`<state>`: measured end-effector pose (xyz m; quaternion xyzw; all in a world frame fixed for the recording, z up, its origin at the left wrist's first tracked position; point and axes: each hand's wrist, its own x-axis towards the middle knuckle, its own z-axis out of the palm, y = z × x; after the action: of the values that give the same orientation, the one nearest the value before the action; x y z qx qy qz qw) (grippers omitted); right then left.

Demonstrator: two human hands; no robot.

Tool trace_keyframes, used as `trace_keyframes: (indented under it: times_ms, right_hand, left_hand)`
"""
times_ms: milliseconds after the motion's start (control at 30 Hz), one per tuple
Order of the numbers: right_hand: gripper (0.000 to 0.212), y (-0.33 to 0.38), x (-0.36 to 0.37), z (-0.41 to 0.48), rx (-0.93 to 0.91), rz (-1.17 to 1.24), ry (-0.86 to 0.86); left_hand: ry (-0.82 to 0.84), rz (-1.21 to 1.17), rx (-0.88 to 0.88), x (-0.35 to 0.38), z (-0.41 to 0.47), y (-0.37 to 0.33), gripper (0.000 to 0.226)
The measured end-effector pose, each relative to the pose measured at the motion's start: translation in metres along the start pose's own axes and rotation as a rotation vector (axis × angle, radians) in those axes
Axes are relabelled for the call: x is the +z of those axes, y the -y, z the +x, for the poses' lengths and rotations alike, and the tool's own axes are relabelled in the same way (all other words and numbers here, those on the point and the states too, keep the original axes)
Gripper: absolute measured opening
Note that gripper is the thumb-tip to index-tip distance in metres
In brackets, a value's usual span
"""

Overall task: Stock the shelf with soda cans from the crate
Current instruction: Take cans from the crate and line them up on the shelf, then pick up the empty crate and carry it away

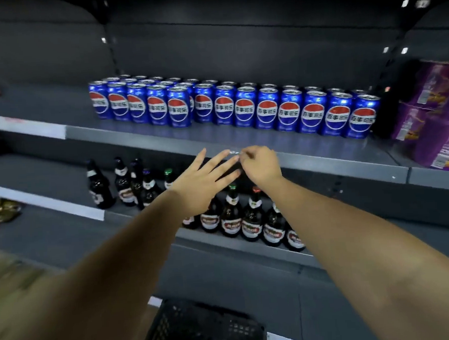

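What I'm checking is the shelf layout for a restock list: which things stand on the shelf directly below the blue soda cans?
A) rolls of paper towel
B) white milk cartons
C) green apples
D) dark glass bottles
D: dark glass bottles with red labels stand in rows on the lower shelf, right under the blue soda cans.

- Soda cans (267, 112), front row along the front edge of the upper shelf (163, 136): blue, with a Pepsi globe and 百事可乐 across its white band, repeated on each can.
- Brown bottles (251, 220), lower shelf (64, 232): red labels, lettering blurred.
- Purple packs (436, 120), upper shelf's right end: print illegible.
- White edge strip (23, 127): nothing legible.
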<state>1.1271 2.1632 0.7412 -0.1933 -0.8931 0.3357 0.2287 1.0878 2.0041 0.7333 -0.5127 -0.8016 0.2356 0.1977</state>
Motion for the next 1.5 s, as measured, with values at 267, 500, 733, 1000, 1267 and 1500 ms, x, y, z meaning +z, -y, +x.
trace_keyframes:
  times_ms: [267, 500, 733, 1000, 1267, 1500]
  right_hand:
    - [0.026, -0.002, 0.056, 0.007, -0.335, -0.217, 0.316]
    - [0.027, -0.017, 0.103, 0.012, -0.414, -0.158, 0.483]
    - [0.028, -0.030, 0.162, -0.016, -0.415, -0.249, 0.786]
    - [0.027, -0.056, 0.216, -0.073, -0.456, -0.374, 1.100]
    - [0.026, -0.121, 0.257, -0.089, -0.429, -0.375, 1.331]
    - [0.032, -0.221, 0.275, -0.088, -0.304, -0.518, 1.546]
  left_hand:
    - [0.200, 0.070, -0.191, 0.030, -0.035, 0.005, 0.087]
    - [0.396, -0.202, -0.435, 0.068, -0.041, -0.036, 0.074]
    - [0.626, -0.415, -0.584, 0.102, -0.081, -0.079, 0.080]
    - [0.719, -0.834, -1.083, 0.142, -0.137, -0.125, 0.077]
    - [0.875, -0.975, -1.357, 0.189, -0.144, -0.217, 0.072]
    - [0.937, -1.154, -1.690, 0.215, -0.127, -0.321, 0.076]
